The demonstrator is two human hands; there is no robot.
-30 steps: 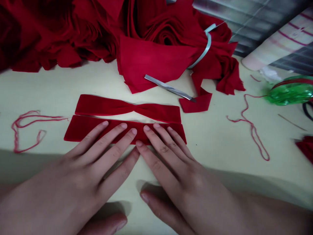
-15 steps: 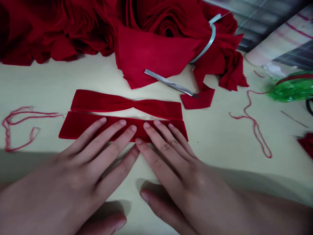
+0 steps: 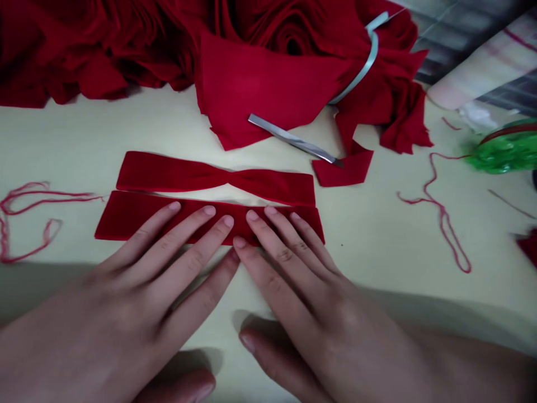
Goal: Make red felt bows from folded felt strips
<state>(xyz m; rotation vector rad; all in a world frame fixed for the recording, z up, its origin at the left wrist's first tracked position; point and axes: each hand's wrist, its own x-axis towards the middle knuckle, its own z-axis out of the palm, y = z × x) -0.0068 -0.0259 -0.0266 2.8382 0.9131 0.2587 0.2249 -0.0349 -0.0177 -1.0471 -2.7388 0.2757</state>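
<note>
A flat red fabric strip (image 3: pixel 130 215) lies across the pale table in front of me. My left hand (image 3: pixel 155 296) rests on its left and middle part with fingers spread. On the right part, the fingers of my right hand (image 3: pixel 310 302) lie spread as well, the two index fingertips meeting at the strip's near edge. Both hands hide much of that edge. Just beyond it lies a second red fabric strip (image 3: pixel 168 172), gathered narrow at its middle like a bow. Farther off, metal tweezers (image 3: pixel 293 140) lie partly on red cloth.
Piled red fabric (image 3: pixel 268 84) fills the back, part of it bound by a pale blue ribbon (image 3: pixel 364 64). Loose red thread lies at left (image 3: pixel 46 196) and right (image 3: pixel 444 224). A green plastic bundle (image 3: pixel 503 151) and a whitish roll (image 3: pixel 482 67) stand at the right.
The view has shifted slightly, so surrounding things sit a little farther outward. My hands keep the same pose on the strip.
</note>
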